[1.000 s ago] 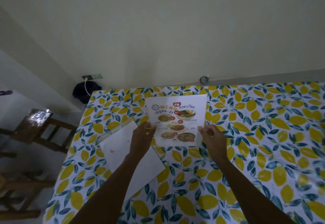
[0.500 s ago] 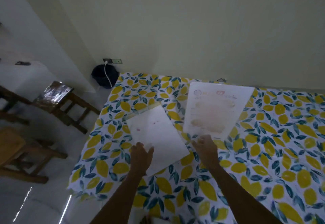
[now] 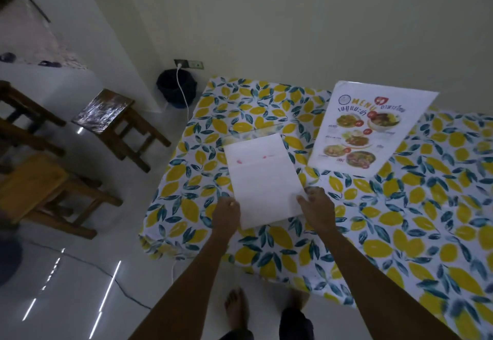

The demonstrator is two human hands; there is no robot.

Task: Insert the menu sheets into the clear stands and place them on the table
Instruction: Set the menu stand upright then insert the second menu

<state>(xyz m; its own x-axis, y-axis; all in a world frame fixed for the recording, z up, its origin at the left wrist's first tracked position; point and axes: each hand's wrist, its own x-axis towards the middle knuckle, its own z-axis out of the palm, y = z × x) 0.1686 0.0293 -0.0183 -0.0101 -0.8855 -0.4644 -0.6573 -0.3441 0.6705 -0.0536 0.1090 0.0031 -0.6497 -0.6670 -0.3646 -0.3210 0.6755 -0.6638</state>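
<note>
One head-worn wide-angle view looks steeply down from close above the table [image 3: 400,233], facing the wall at 12 o'clock, floor at 9 o'clock.

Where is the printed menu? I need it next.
In the head view, the printed menu stands at the table's far side, right of the white sheet both hands touch.
</note>
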